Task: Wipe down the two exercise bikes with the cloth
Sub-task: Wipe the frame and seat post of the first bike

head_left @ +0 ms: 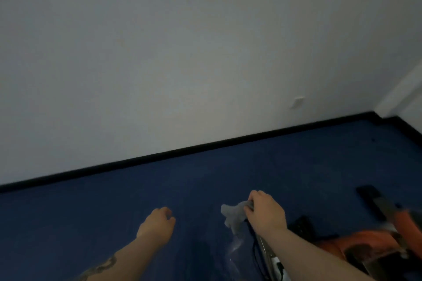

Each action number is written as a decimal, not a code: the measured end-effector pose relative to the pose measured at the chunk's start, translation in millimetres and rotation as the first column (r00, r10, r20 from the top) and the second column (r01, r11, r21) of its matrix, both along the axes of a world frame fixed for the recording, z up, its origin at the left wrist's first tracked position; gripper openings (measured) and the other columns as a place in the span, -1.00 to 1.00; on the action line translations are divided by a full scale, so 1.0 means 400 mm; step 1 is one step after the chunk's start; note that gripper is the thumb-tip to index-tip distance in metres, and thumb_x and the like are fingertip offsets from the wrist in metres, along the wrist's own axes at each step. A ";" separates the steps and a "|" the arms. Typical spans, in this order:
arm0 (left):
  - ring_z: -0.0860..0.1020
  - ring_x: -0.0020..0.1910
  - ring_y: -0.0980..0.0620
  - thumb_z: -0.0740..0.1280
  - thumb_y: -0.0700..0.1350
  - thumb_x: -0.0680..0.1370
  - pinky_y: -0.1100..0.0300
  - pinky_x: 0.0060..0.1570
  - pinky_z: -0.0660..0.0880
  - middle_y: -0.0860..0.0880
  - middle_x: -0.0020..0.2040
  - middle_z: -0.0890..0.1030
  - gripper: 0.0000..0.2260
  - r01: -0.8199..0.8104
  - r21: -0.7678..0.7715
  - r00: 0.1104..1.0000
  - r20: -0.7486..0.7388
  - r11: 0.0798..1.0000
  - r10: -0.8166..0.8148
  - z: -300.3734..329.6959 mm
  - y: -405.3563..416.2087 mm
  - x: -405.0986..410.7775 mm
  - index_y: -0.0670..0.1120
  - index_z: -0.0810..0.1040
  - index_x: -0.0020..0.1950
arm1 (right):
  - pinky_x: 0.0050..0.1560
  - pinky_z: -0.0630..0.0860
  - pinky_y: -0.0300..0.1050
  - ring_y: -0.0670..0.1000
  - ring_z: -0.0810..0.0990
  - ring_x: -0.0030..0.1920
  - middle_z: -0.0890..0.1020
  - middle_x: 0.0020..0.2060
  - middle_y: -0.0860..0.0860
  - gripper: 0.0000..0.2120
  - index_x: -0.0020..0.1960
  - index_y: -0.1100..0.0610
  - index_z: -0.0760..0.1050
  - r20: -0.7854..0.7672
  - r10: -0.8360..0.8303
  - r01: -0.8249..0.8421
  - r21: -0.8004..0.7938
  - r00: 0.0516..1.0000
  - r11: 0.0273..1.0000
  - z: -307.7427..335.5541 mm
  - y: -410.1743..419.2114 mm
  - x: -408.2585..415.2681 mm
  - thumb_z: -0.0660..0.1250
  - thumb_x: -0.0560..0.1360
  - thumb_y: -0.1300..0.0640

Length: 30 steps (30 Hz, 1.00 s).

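The right hand (266, 211) grips a grey cloth (233, 214), fingers curled round one end while the rest hangs loose toward nine o'clock of the hand. Beneath that hand runs a thin dark bar, probably a handlebar, though blur makes it hard to be sure. The left hand (157, 223) holds nothing; its fingers hang loosely curled above the blue floor (91, 212), well apart from the cloth.

Only one bike (370, 246) shows — an orange and black frame at four o'clock in the view, cut off by the edge. The second bike is out of sight. A white wall (182, 52) fills the upper half, with a black skirting (205, 146) along its foot.

The step in hand looks like wiping the bar under the right hand. To do it well, I would bunch the loose tail into the palm so it does not trail or snag, wrap the cloth round the bar, and draw it along in one firm pass. The free hand could steady the frame. The head should tip down toward five o'clock — most of the bike is out of view, so missed spots are likely.
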State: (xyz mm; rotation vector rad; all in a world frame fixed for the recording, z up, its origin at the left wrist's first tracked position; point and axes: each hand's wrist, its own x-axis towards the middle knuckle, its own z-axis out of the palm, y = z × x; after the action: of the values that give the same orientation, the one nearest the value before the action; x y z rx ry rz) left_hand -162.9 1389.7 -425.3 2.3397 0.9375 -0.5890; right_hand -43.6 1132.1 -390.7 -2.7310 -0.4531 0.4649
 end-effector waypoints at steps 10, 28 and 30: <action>0.56 -0.16 0.04 0.13 -0.04 0.60 0.15 -0.18 0.49 0.01 -0.05 0.57 -0.83 0.296 -0.071 0.955 0.032 0.953 -0.294 -0.016 -0.001 0.461 -0.02 0.49 0.04 | -0.16 0.41 -0.17 -0.05 0.49 -0.04 0.50 -0.09 -0.07 -0.90 -0.11 0.00 0.35 -0.007 -0.395 0.395 -0.019 0.919 0.919 -0.019 -0.068 0.243 0.24 0.55 0.01; 0.48 0.22 0.03 0.13 0.00 0.61 0.19 0.15 0.39 0.00 0.29 0.46 -0.70 0.801 -0.062 0.597 0.039 0.595 -0.801 -0.019 -0.339 1.273 0.01 0.45 0.31 | -0.23 0.37 -0.16 -0.06 0.48 -0.13 0.49 -0.13 -0.07 -0.90 -0.12 0.02 0.40 -0.063 -0.831 0.831 -0.025 0.553 0.555 -0.031 -0.309 0.744 0.21 0.54 0.02; 0.49 0.22 0.01 0.14 -0.02 0.61 0.17 0.19 0.42 -0.02 0.28 0.48 -0.70 0.862 -0.050 0.507 0.042 0.505 -0.861 -0.015 -0.378 1.392 -0.02 0.46 0.30 | -0.28 0.35 -0.18 -0.07 0.48 -0.15 0.49 -0.13 -0.07 -0.89 -0.12 0.02 0.40 -0.056 -0.874 0.875 -0.013 0.482 0.483 -0.026 -0.328 0.804 0.21 0.55 0.02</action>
State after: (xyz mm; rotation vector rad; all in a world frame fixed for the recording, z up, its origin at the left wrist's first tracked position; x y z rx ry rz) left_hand 393.9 1238.6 -431.2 2.6304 -0.3954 -0.9486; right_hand 277.9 1000.8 -401.1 -2.4662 0.9682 0.2215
